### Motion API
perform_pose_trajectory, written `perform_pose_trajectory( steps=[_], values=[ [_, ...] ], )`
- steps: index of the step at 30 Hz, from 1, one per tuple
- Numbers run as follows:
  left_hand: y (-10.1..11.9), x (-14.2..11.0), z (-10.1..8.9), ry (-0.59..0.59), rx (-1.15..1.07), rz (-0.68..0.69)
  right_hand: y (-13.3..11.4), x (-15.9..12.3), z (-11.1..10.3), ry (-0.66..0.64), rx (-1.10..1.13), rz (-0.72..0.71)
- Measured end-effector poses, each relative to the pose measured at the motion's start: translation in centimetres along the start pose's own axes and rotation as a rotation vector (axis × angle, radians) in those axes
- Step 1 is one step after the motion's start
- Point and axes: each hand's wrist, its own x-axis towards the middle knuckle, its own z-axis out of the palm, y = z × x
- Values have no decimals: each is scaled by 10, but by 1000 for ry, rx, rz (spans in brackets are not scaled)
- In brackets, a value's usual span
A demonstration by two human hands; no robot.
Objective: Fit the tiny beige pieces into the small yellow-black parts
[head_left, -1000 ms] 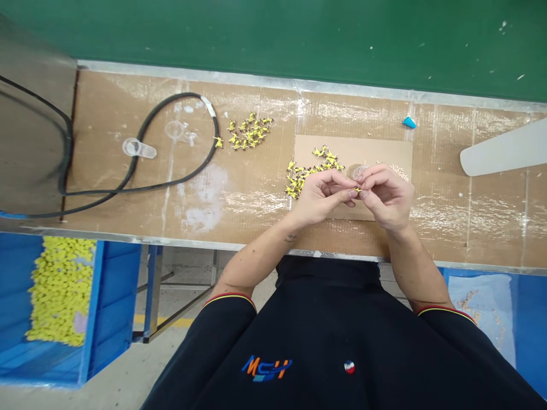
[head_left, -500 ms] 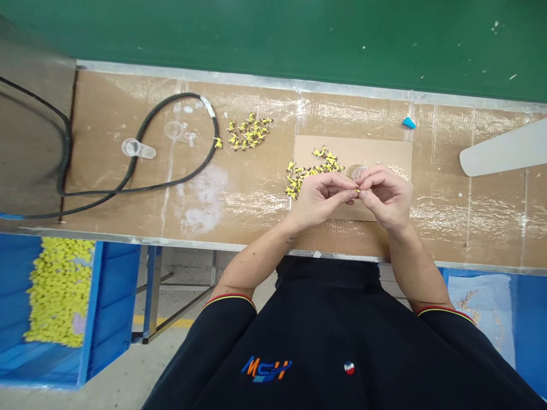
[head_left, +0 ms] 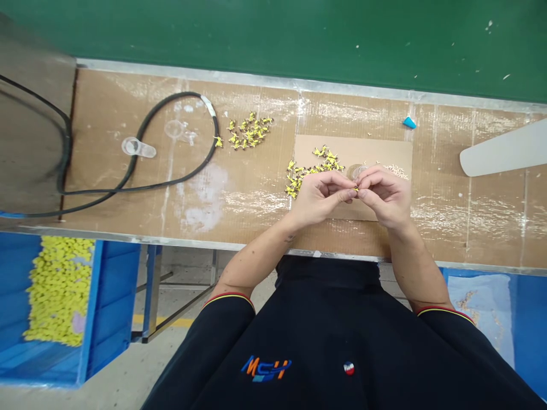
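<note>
My left hand (head_left: 321, 196) and my right hand (head_left: 386, 195) meet fingertip to fingertip above a cardboard sheet (head_left: 359, 149). Pinched between them is a small yellow piece (head_left: 356, 188), mostly hidden by the fingers. Beside my left hand lies a pile of small yellow-and-dark figures (head_left: 325, 164). Tiny pale pieces (head_left: 397, 171) are scattered behind my right hand. A small round clear container (head_left: 355, 169) sits just beyond the fingertips, partly covered by them.
Another group of yellow figures (head_left: 252, 132) lies left of the sheet. A black cable (head_left: 147, 122) loops over the table near clear plastic scoops (head_left: 139, 148). A blue cap-like piece (head_left: 409, 122) and a white panel (head_left: 504, 149) are at right. Blue bins (head_left: 113, 302) stand below.
Both hands stay almost in place, still pinching the small yellow piece. Only slight finger shifts show.
</note>
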Motion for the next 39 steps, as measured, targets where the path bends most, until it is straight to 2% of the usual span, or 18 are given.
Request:
perform_pose_trajectory(
  steps=[11, 19, 24, 29, 35, 39],
  values=[
    [-5, -1, -5, 35, 328, 266, -4, 2, -1, -22, 63, 108],
    [-2, 0, -8, 16, 489, 353, -2, 2, -4, -47, 33, 103],
    [-1, -1, -8, 10, 476, 260, -3, 2, -5, -60, 41, 150],
    [-3, -2, -6, 2, 285, 102, -2, 2, -7, -93, 120, 192],
    [-2, 1, -5, 5, 114, -16, -4, 2, -2, -24, 124, 207],
    [1, 2, -2, -12, -13, -119, -6, 2, 0, -30, 157, 197]
  ],
)
